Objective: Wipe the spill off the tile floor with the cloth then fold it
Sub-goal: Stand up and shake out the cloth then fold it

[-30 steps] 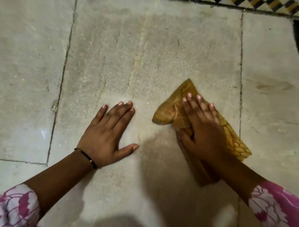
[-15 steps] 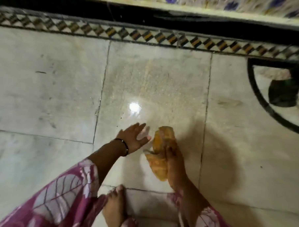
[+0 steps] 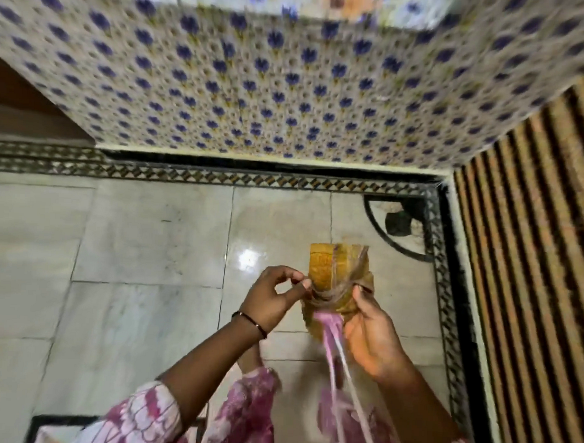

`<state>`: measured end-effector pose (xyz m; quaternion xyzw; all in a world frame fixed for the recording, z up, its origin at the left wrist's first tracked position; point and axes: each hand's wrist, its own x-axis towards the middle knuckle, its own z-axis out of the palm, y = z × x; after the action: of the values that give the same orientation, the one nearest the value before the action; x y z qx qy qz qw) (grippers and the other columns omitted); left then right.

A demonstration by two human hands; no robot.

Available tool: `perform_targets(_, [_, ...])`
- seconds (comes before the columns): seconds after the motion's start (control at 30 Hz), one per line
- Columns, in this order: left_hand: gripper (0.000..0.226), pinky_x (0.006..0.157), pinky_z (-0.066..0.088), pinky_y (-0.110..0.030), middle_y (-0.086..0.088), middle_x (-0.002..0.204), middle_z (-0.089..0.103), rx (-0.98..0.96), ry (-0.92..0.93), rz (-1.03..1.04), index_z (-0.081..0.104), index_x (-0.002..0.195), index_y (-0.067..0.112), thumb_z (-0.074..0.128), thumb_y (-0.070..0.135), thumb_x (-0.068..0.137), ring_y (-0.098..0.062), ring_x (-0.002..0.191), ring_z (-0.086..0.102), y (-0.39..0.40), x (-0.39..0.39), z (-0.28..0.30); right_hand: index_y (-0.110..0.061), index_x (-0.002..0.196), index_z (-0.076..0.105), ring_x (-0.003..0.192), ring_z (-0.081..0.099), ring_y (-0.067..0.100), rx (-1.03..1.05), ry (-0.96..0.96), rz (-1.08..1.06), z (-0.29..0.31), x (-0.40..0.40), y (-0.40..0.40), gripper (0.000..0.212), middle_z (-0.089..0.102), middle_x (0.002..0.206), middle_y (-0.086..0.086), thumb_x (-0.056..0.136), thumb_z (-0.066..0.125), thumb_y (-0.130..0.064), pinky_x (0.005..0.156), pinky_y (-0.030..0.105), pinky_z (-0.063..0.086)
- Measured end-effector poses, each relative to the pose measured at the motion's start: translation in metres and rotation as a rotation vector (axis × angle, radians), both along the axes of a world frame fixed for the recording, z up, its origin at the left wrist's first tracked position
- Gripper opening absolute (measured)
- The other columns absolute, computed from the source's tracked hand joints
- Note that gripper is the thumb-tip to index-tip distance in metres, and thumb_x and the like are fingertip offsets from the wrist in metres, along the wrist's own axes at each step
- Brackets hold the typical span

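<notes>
- So the yellow cloth (image 3: 329, 266) was up off the tile floor (image 3: 149, 235), held in the air between both hands over the pale marble tiles
- The left hand (image 3: 274, 299) pinched the cloth's left edge with thumb and fingertips curled in, a thin black bracelet (image 3: 250, 323) on that wrist
- The right hand (image 3: 372, 335) gripped the cloth from the right and underneath, thumb pressed onto its front and palm turned up
- Cloth looked bunched and partly doubled over, top edge fairly flat, lower part crumpled between the hands; honestly too blurry to count the folds
- Some pale pink strands (image 3: 332, 343) hung right in front of the camera and crossed over the cloth's lower part, couldn't tell what they were
- A bright glare spot (image 3: 249, 258) sat on the tile just left of the cloth
- Pink and white patterned sleeves (image 3: 148, 416) filled the bottom of the view
- Further back: a wall of blue flower tiles (image 3: 256, 85), a geometric border strip (image 3: 185, 174) along the floor edge, and a brown striped mat (image 3: 533, 248) off to the right
- A dark round inlay (image 3: 399, 222) marked the floor's far right corner
</notes>
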<state>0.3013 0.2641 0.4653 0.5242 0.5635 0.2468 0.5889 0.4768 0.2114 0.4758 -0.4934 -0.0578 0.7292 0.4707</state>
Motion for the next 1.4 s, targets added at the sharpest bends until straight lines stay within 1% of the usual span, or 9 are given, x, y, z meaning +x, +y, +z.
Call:
perform_targets(0.2, [0.016, 0.072, 0.05, -0.017, -0.001, 0.082, 0.062, 0.09, -0.22, -0.064, 0.06, 0.088, 0.012, 0.071, 0.012, 0.077, 0.001, 0.073, 0.061, -0.054, 0.021, 0.128, -0.009, 0.116, 0.061, 0.097, 0.068, 0.017, 0.283, -0.265, 0.097, 0.103, -0.005, -0.06, 0.089, 0.072, 0.105, 0.006, 0.044, 0.088, -0.054, 0.081, 0.027, 0.054])
perform_targets(0.37, [0.052, 0.072, 0.05, -0.018, 0.005, 0.098, 0.064, 0.201, -0.242, 0.099, 0.055, 0.106, 0.017, 0.075, 0.043, 0.066, -0.003, 0.088, 0.063, -0.145, 0.043, 0.164, -0.027, 0.114, 0.062, 0.106, 0.065, 0.019, 0.401, -0.405, 0.233, 0.148, 0.014, -0.124, 0.029, 0.072, 0.108, -0.004, 0.085, 0.057, -0.028, 0.086, 0.032, 0.051])
perform_targets(0.53, [0.047, 0.078, 0.053, -0.025, 0.0, 0.09, 0.069, 0.362, -0.238, 0.092, 0.064, 0.097, 0.01, 0.066, 0.049, 0.07, -0.012, 0.088, 0.065, -0.212, 0.067, 0.19, -0.021, 0.11, 0.063, 0.089, 0.07, 0.012, 0.368, -0.324, 0.213, 0.187, 0.033, -0.179, 0.031, 0.075, 0.095, -0.001, 0.097, 0.041, -0.003, 0.065, 0.022, 0.055])
perform_targets(0.7, [0.027, 0.069, 0.048, -0.018, 0.006, 0.085, 0.069, 0.319, -0.329, 0.13, 0.065, 0.087, 0.02, 0.059, 0.046, 0.081, -0.006, 0.084, 0.064, -0.261, 0.079, 0.228, -0.031, 0.128, 0.055, 0.119, 0.058, 0.019, 0.446, -0.373, 0.267, 0.216, 0.042, -0.223, 0.046, 0.066, 0.123, 0.0, 0.097, 0.041, -0.001, 0.106, 0.042, 0.042])
perform_targets(0.87, [0.022, 0.07, 0.048, -0.027, -0.004, 0.085, 0.069, 0.238, -0.334, 0.206, 0.07, 0.084, 0.015, 0.056, 0.03, 0.091, -0.016, 0.083, 0.063, -0.278, 0.073, 0.251, -0.043, 0.134, 0.048, 0.12, 0.055, 0.012, 0.546, -0.504, 0.385, 0.242, 0.037, -0.246, 0.059, 0.059, 0.129, -0.011, 0.097, 0.042, 0.003, 0.1, 0.037, 0.047])
perform_targets(0.97, [0.023, 0.07, 0.05, -0.029, -0.006, 0.079, 0.067, 0.273, -0.351, 0.193, 0.072, 0.079, 0.017, 0.054, 0.015, 0.093, -0.017, 0.077, 0.06, -0.283, 0.068, 0.26, -0.041, 0.131, 0.052, 0.116, 0.058, 0.009, 0.562, -0.556, 0.326, 0.248, 0.029, -0.251, 0.055, 0.061, 0.127, -0.009, 0.095, 0.049, 0.001, 0.101, 0.032, 0.046])
perform_targets(1.1, [0.029, 0.07, 0.054, -0.025, -0.009, 0.077, 0.068, 0.266, -0.382, 0.267, 0.072, 0.076, 0.011, 0.051, 0.015, 0.095, -0.017, 0.076, 0.062, -0.289, 0.058, 0.268, -0.023, 0.122, 0.055, 0.098, 0.063, 0.013, 0.459, -0.59, 0.035, 0.255, 0.011, -0.248, 0.036, 0.065, 0.112, 0.001, 0.09, 0.06, -0.006, 0.072, 0.02, 0.051])
perform_targets(1.27, [0.033, 0.079, 0.053, -0.037, -0.007, 0.077, 0.069, 0.296, -0.423, 0.25, 0.069, 0.079, 0.011, 0.043, 0.017, 0.099, -0.017, 0.076, 0.064, -0.301, 0.04, 0.275, -0.021, 0.09, 0.067, 0.085, 0.063, 0.018, 0.49, -0.811, -0.056, 0.261, -0.02, -0.25, 0.004, 0.07, 0.086, 0.0, 0.088, 0.065, -0.018, 0.071, 0.032, 0.051])
perform_targets(1.4, [0.031, 0.086, 0.049, -0.051, -0.016, 0.085, 0.066, 0.404, -0.328, 0.171, 0.069, 0.081, 0.018, 0.044, 0.016, 0.099, -0.025, 0.084, 0.062, -0.302, 0.023, 0.275, -0.028, 0.091, 0.069, 0.091, 0.066, 0.014, 0.643, -0.809, -0.053, 0.27, -0.039, -0.254, 0.029, 0.071, 0.094, -0.002, 0.088, 0.055, -0.004, 0.079, 0.029, 0.054])
